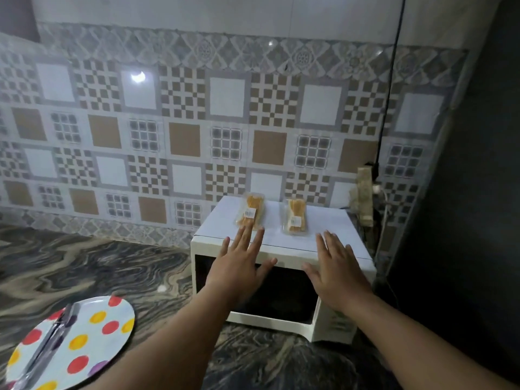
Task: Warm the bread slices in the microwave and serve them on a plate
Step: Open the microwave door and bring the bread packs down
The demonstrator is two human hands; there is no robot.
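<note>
Tongs (pixel 46 344) lie on plate (pixel 112 333).

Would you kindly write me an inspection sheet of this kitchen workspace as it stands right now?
Surface: dark marbled stone counter, carrying a white microwave and a plate.
Job's things: two clear packs of bread slices lie apart on the microwave top, left pack and right pack; the microwave door is closed; the dotted plate sits at the lower left.
Clutter: tongs lie on the plate.
Grippers: left hand flat, its fingertips at the left pack, no grip yet; right hand open over the microwave's front edge.
Cables: a black cable runs down the wall to a socket strip.
Surroundings: patterned tiled wall; a dark surface on the right.
</note>
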